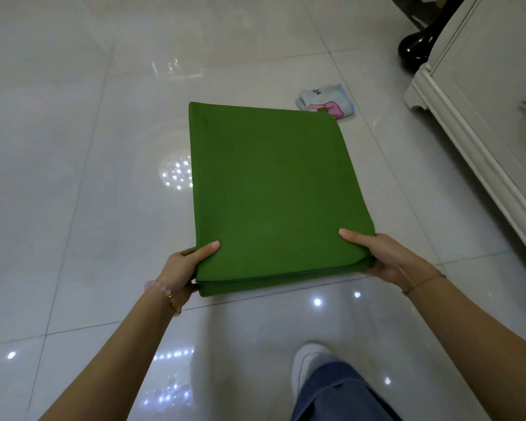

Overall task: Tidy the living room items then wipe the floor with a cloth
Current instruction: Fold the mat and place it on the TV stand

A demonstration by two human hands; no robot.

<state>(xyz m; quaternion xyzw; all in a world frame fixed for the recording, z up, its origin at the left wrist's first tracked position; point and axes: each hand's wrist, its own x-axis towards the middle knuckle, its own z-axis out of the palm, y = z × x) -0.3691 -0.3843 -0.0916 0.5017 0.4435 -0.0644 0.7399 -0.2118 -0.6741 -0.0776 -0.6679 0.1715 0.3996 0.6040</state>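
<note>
A flat green square cushion (274,189) is held out in front of me above the glossy white tiled floor (73,147). My left hand (186,265) grips its near left corner, thumb on top and fingers underneath. My right hand (380,256) grips the near right corner the same way. A small light blue cloth (325,100) with a pink cartoon print lies crumpled on the floor beyond the cushion's far right corner.
A cream carved cabinet (483,117) runs along the right side. A black glossy vase base (416,47) stands behind its far corner. My white shoe (308,360) and blue jeans leg show at the bottom.
</note>
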